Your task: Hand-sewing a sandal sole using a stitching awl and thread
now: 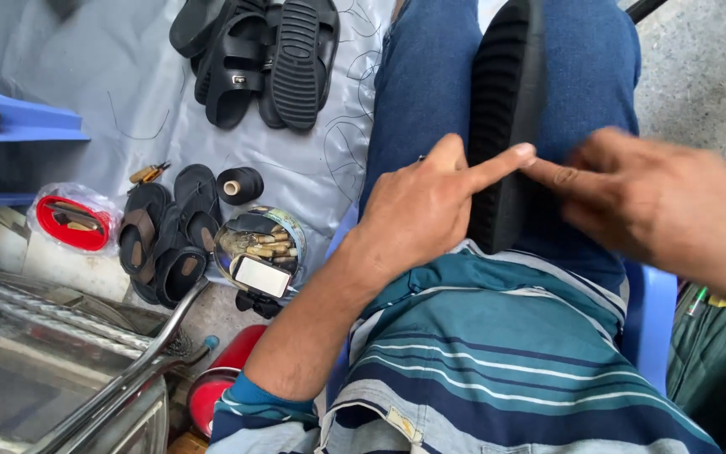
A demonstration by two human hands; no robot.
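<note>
Far left lies a red lid [71, 224], then brown sandals [165, 240], a black thread spool [239, 185] and a round tin [260, 248]. The left hand [418, 210], index finger extended, touches the black sole [504, 126] on the lap; the blurred right hand [644, 197], loosely open, points at it.

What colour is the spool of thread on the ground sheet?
Black, with a pale core; the spool of thread shows in the head view.

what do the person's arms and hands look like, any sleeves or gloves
Both hands are bare, with no gloves, rings or watch visible. The left hand has a bare forearm and a short blue sleeve edged in teal. The right hand is motion-blurred; its sleeve is out of view.
</note>
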